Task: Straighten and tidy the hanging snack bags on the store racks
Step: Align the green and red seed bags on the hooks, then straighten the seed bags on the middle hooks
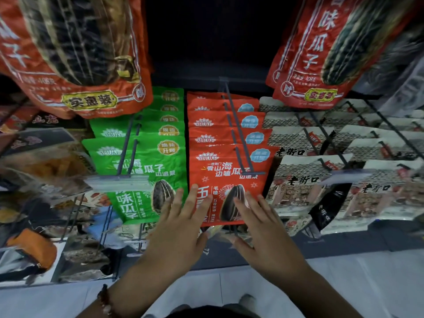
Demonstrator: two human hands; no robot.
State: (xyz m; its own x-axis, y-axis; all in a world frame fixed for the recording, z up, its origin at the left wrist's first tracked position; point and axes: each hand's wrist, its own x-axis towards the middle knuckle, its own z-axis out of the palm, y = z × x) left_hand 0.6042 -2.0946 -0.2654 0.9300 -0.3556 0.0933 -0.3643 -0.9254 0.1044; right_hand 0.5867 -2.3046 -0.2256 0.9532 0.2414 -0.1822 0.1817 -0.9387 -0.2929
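Both hands low centre, fingers straight and spread: left hand [183, 222] and right hand [259, 226] flat against front red bag [227, 177], holding nothing. Bag hanging centre frame directly ahead, long axis vertical, between green bags [142, 157] and grey bags [305, 180]; hands equally near.

Big red bags [75, 53] up top r cut off by the frame edge. Left hand [176, 228] n right hand [263, 232] cover the front red bag's [227, 171] bottom. Far-left packs [41, 161] too blurry 2 read.
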